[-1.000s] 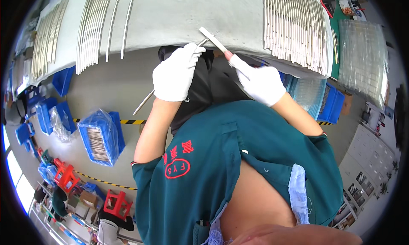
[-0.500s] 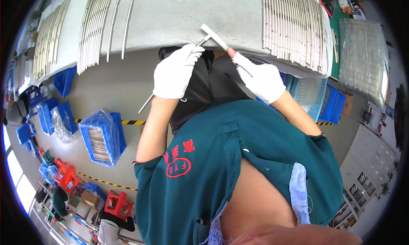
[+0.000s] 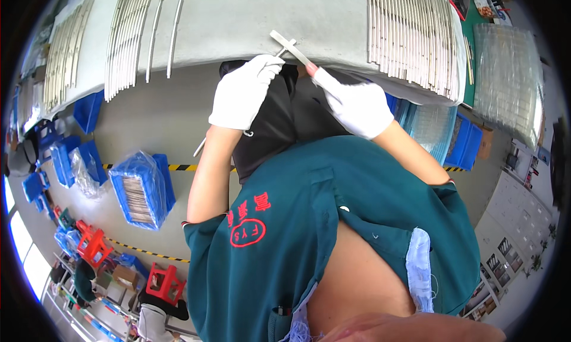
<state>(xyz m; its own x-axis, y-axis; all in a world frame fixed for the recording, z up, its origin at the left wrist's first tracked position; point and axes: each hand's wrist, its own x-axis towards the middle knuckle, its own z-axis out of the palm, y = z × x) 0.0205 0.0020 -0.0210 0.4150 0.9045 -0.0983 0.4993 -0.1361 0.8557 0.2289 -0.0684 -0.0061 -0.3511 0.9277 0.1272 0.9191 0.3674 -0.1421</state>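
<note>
My left hand (image 3: 241, 95), in a white glove, is closed around a thin metal rod (image 3: 200, 147). The rod's lower end sticks out beside my left wrist, and its upper end emerges past my fingers. A flat, pale narrow strip (image 3: 300, 56), perhaps a file or sharpening stick, is gripped in my gloved right hand (image 3: 360, 110), with one bare fingertip lying along it. The strip crosses the rod's upper end near the table edge; it appears to touch the rod there. Both hands are over my lap, just short of the table.
Rows of metal rods lie on the grey-covered table (image 3: 238, 20): a right-hand row (image 3: 410, 41), a left row (image 3: 126, 41) and two single rods beside it. A blue crate (image 3: 140, 190) with plastic wrap stands on the floor at left. Red stools (image 3: 165, 282) and other people are farther off.
The strip has slid up and left across the rod's end, and my right hand has shifted left with it. My left hand has moved slightly up and left, still holding the rod.
</note>
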